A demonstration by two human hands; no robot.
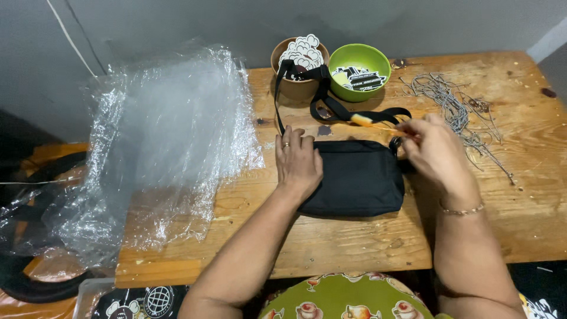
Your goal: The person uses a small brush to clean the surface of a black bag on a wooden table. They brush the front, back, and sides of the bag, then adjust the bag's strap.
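On the wooden desk (pixel 366 236), one black pouch bag (pixel 360 177) lies flat near the middle and serves as the landmark for everything else. One left hand (pixel 298 159) rests palm-down on the bag's left end, fingers spread flat and closed on nothing, a ring on one finger. One right hand (pixel 434 147) sits at the bag's upper right corner, its fingertips pinched shut on a thin orange stick (pixel 378 124) that points left above the bag; a bracelet circles that wrist. One black strap (pixel 328 106) loops away from the bag toward the desk's far edge. Behind the bag stand two containers: one brown cup (pixel 295 85) and one green bowl (pixel 359 72), each holding printed stickers. Right of the bag lies one tangle of silver ball chains (pixel 455 109). Left of the bag, one crumpled sheet of clear plastic (pixel 165 142) hangs over the desk's edge.
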